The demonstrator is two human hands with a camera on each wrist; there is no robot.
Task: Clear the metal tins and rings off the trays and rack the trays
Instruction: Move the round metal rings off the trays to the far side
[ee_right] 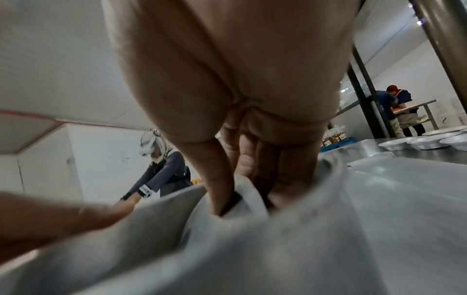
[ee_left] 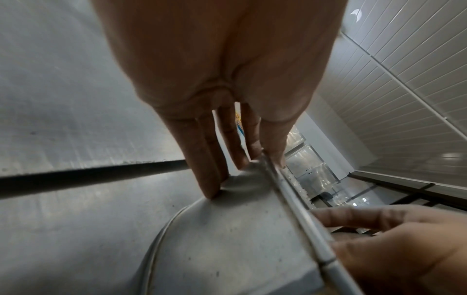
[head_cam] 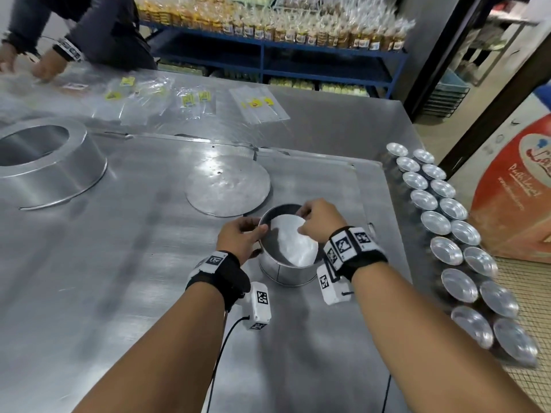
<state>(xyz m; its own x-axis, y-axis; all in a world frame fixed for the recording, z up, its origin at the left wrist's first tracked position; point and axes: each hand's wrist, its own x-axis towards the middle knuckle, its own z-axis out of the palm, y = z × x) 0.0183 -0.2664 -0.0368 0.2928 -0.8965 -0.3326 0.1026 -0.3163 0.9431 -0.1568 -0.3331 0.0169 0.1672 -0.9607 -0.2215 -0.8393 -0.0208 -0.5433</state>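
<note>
A metal ring stands on the top tray in front of me. A round metal disc leans tilted inside it. My left hand grips the ring's left rim, thumb over the edge and fingers down the outer wall. My right hand pinches the disc's raised far edge between thumb and fingers. A second flat disc lies just beyond the ring. A large, wide ring sits at the far left.
Two rows of several small round tins run along the table's right edge. Clear bags with yellow labels lie at the table's far side, where another person works. Blue shelves of packed goods stand behind.
</note>
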